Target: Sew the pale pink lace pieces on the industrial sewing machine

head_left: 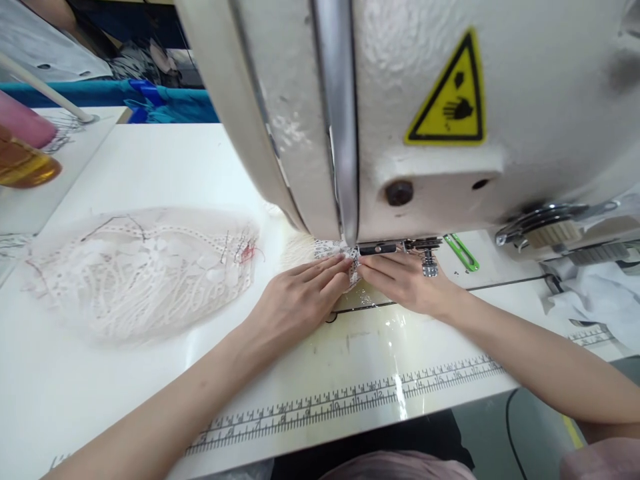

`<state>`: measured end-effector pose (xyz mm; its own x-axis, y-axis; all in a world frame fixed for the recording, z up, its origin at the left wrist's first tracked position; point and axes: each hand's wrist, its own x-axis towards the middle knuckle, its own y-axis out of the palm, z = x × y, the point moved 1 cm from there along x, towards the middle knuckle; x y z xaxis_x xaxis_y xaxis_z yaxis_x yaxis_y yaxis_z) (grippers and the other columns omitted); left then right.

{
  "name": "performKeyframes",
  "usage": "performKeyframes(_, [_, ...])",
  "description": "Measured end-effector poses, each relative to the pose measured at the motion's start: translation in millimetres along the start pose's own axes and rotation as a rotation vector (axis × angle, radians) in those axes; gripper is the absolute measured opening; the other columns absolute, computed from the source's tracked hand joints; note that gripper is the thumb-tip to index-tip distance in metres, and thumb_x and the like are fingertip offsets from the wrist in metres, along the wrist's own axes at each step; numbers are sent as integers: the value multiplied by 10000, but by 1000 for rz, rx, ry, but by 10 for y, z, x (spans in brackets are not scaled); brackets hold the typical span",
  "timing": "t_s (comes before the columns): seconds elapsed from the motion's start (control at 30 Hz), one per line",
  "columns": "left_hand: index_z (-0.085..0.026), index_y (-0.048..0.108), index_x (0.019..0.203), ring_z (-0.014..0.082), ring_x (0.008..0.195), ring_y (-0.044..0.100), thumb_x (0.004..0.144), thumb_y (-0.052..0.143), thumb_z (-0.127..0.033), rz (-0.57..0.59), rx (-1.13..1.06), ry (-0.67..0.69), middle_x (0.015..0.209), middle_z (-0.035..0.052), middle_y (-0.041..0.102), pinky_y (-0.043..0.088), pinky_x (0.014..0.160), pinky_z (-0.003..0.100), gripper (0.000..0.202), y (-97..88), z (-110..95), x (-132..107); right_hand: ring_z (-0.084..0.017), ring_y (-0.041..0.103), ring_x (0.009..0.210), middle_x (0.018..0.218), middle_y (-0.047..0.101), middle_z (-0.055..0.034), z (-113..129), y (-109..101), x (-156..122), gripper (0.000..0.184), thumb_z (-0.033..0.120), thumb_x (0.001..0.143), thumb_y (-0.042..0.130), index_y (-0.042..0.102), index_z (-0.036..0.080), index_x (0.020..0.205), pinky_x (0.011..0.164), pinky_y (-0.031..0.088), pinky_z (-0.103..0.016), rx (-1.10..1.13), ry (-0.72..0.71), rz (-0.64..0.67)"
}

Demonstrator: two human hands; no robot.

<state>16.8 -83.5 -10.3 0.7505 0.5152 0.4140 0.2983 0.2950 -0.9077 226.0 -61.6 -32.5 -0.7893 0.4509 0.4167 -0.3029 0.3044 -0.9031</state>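
Observation:
A small piece of white lace (327, 249) lies at the sewing machine's foot, partly hidden by my fingers and the machine head. My left hand (305, 287) rests low on the table, fingers together, their tips and thumb closed on the lace's left and near side. From the right, my right hand (407, 283) pinches the lace's edge with bent fingers, close to the needle area; metal machine parts cover some of its fingers. The fingertips of both hands almost meet. Left of my left hand lies a bundle of white lace pieces (150, 273) with red and dark threads.
The sewing machine head (425, 180) looms above my hands. A green thread snipper (461, 252) lies behind my right hand. A printed ruler (340, 403) runs along the table's front edge. White cloth (595, 297) sits at right; thread cones (25, 160) stand far left.

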Motion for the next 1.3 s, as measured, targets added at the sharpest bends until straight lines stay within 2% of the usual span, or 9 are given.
performKeyframes(0.17, [-104,599,1040,208,1095,647,924,441,-84,-2,-44,-44,1157,99,689,568,921,338,197,-13,42,-12,-131,587,984,1046,684,-17,57,-23,26,278,8,873,483,618,198,1024,820,491,-280,9,-7,-47])
performKeyframes(0.3, [-83,562,1085,223,1049,663,893,381,-27,-34,-35,-111,1135,129,687,589,829,336,270,-23,56,-12,-127,591,978,1022,689,-16,65,-17,43,257,16,875,498,608,202,1014,835,493,-279,56,16,-68])
performKeyframes(0.43, [-76,533,1144,248,961,665,863,473,-24,-121,65,-82,1100,162,675,576,755,362,292,-47,79,2,-117,594,903,978,684,-9,41,-14,53,248,39,893,469,585,206,1036,783,495,-269,153,66,-57])
performKeyframes(0.53, [-99,562,1069,222,848,659,842,547,-28,-196,96,-36,998,137,690,555,711,344,238,-77,101,-8,-111,585,832,926,675,-1,31,0,49,252,49,895,442,572,206,1046,732,481,-264,192,81,-66])
performKeyframes(0.73, [-120,569,1050,184,758,628,822,571,-9,-261,-50,-58,876,84,685,515,663,311,253,-113,115,-38,-103,534,716,829,644,16,46,46,48,268,77,896,457,561,228,1092,627,389,-253,189,155,-81])
performKeyframes(0.87, [-125,536,1133,159,734,604,873,499,-12,-249,-160,-69,838,58,667,485,651,294,286,-101,99,-25,-98,532,696,810,647,29,44,57,66,221,104,918,471,579,246,1047,617,390,-253,218,186,-121])
performKeyframes(1.03, [-150,573,1073,173,723,583,867,631,-258,-163,-79,-66,791,25,664,461,674,325,240,-82,89,-4,-114,573,797,896,678,24,39,9,47,143,172,925,491,604,257,947,704,447,-283,279,117,-106])
performKeyframes(1.13, [-208,611,922,152,696,561,863,604,-160,-163,-26,-41,742,-17,652,448,709,317,76,-75,99,-14,-117,592,844,939,685,16,53,-23,30,127,201,927,495,607,245,970,722,443,-285,266,87,-108])
performKeyframes(1.3, [-214,613,889,149,675,528,870,590,-132,-189,56,47,706,-30,644,449,724,317,87,-75,98,-21,-133,596,924,1025,680,-19,97,-38,54,171,256,925,511,591,222,1073,678,408,-265,145,161,-152])
